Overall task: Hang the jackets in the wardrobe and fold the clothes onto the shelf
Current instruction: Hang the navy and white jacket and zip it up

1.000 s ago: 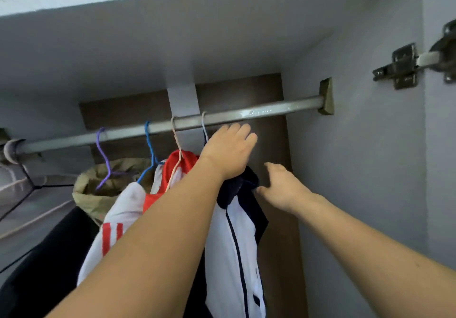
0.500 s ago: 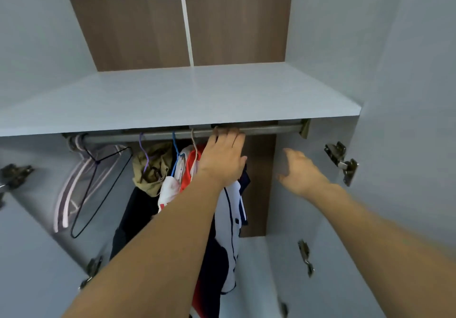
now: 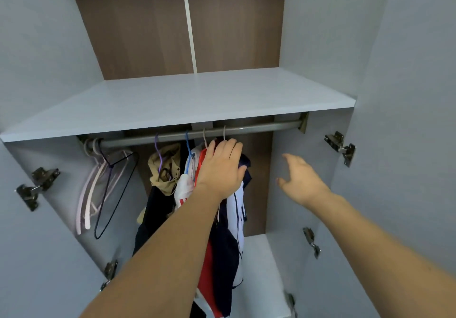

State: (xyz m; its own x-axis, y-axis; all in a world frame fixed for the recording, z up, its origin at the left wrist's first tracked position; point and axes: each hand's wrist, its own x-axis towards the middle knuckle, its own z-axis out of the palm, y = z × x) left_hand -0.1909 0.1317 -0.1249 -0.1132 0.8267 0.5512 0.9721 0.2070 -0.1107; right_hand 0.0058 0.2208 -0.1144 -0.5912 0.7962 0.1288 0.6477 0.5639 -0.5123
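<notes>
Open wardrobe (image 3: 308,34) in pale grey board, brown wood-grain back panel. Smooth flat shelf (image 3: 172,100) above a round metal rail (image 3: 259,129). Hanging there on thin wire hangers: tan, white-and-red, and navy-and-white jackets (image 3: 232,231) (bunched mid-rail). Bare hangers (image 3: 108,189) at far left. Left hand (image 3: 220,169) flat, fingers straight, against the jackets' tops; right hand (image 3: 302,179) spread wide, holding nothing.

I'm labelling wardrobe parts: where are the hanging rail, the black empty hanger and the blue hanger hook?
hanging rail (image 3: 259,128): head view, bare stretch right of the hooks.
black empty hanger (image 3: 118,194): head view, its right wire side.
blue hanger hook (image 3: 187,140): head view, the hook's shank below the rail.
</notes>
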